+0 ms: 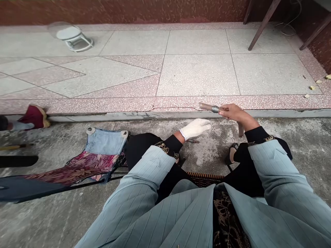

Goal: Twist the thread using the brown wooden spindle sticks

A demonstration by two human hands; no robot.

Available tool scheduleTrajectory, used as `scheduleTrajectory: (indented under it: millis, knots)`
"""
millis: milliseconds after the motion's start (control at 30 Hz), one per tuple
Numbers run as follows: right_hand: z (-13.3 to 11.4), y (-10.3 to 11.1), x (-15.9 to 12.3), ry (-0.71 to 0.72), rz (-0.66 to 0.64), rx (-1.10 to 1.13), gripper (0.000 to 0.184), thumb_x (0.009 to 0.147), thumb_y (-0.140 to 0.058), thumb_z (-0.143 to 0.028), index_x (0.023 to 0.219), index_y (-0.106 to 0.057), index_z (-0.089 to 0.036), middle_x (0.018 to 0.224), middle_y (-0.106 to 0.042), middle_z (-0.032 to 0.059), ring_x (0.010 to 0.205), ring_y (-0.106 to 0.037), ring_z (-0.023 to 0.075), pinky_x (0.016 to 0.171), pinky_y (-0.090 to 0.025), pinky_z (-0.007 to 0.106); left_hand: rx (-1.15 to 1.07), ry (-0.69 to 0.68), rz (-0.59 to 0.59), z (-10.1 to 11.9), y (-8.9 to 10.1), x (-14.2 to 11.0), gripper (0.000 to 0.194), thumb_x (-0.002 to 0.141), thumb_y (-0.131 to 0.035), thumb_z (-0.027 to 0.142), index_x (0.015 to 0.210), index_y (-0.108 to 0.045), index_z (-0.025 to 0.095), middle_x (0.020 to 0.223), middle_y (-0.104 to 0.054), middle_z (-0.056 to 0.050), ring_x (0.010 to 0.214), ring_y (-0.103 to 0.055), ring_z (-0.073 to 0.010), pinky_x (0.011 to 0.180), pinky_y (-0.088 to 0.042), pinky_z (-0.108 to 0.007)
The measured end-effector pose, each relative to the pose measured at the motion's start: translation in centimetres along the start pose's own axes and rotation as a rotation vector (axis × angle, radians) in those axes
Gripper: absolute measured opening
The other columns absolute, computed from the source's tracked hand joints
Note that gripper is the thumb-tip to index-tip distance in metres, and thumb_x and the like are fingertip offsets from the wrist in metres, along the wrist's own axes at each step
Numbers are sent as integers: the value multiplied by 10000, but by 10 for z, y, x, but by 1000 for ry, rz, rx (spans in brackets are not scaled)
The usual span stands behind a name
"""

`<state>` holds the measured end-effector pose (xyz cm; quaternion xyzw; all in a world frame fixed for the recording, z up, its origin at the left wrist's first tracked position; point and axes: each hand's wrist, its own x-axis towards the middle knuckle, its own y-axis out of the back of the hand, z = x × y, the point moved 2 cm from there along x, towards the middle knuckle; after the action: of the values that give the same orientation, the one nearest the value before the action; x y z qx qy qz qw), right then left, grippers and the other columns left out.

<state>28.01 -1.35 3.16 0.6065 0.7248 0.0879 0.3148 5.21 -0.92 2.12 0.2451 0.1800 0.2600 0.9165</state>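
R hand (234,113) in pinch on wire-wrapped stick (205,106), gloved L hand (196,128) nr, grip unclear.

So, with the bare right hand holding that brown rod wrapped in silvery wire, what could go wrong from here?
The bare right hand grips the brown rod close beside the coil of silvery wire, so the wire might scratch it; the left hand wears a white fabric glove. If that grip slips, the rod could drop onto the rough grey concrete.
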Motion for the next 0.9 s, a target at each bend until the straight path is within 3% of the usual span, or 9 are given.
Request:
scheduleTrajectory:
  millis: [100, 167, 300, 367, 433, 533, 667, 800, 900]
  knots:
    - [-2, -5, 0, 7, -88, -382, 324, 837, -651, -367, 1077, -740, -169, 852, -676, 63, 752, -582, 186, 663, -407, 294, 117, -32, -32, -2, -2, 1, 326, 930, -443, 395, 762, -597, 163, 729, -616, -17, 669, -524, -145, 644, -346, -261]
    - [-2, -11, -2, 15, -260, -484, 293, 828, -656, -359, 1037, -757, -180, 883, -696, 67, 766, -590, 191, 668, -399, 294, 172, -64, -48, -3, -2, 0, 324, 925, -448, 387, 763, -615, 162, 709, -599, -16, 667, -513, -148, 635, -329, -266]
    - [-3, -19, -12, 42, -748, -339, 335, 768, -724, -411, 999, -769, -172, 779, -678, 29, 652, -548, 143, 622, -391, 269, 122, -140, -113, -5, 0, -2, 315, 922, -460, 376, 797, -645, 154, 704, -571, -5, 671, -501, -136, 651, -340, -258]
    - [-7, -16, -20, 108, -855, -180, 433, 753, -738, -458, 1069, -755, -162, 752, -657, 5, 624, -516, 118, 606, -387, 255, -5, -112, -113, -8, 3, -1, 301, 910, -494, 395, 862, -653, 145, 752, -594, -8, 686, -510, -129, 655, -363, -249]
    - [-13, -8, -25, 170, -802, -4, 519, 746, -753, -468, 1161, -722, -158, 763, -646, -8, 626, -503, 101, 609, -393, 246, -198, -42, -83, -14, 5, 1, 314, 895, -526, 423, 938, -644, 135, 785, -607, -18, 663, -508, -119, 629, -380, -242]
    - [-19, 5, -28, 224, -578, 262, 519, 744, -773, -441, 1166, -696, -149, 766, -622, -11, 619, -492, 88, 609, -410, 242, -452, 18, -48, -21, 1, 3, 326, 905, -524, 452, 928, -603, 136, 694, -546, 4, 554, -426, -87, 563, -368, -232]
    - [-14, 9, -18, 185, -235, 420, 392, 786, -740, -447, 1041, -691, -153, 719, -584, 4, 586, -480, 96, 588, -422, 250, -387, 38, -66, -21, -16, -4, 287, 928, -493, 416, 856, -584, 153, 606, -456, 40, 518, -380, -83, 547, -346, -228]
    - [-8, 2, -7, 48, -34, -48, 303, 813, -698, -349, 1050, -719, -160, 780, -633, 53, 660, -537, 152, 622, -412, 286, -33, -42, -11, -6, -28, -16, 305, 949, -449, 383, 873, -637, 155, 710, -557, 12, 635, -483, -109, 637, -359, -241]
    - [-10, -4, -9, 57, -46, -469, 269, 806, -686, -327, 1021, -759, -183, 923, -687, 93, 793, -589, 214, 665, -394, 314, 158, -46, 41, 5, -26, -23, 313, 945, -450, 380, 862, -647, 152, 745, -585, 2, 728, -531, -136, 696, -370, -245]
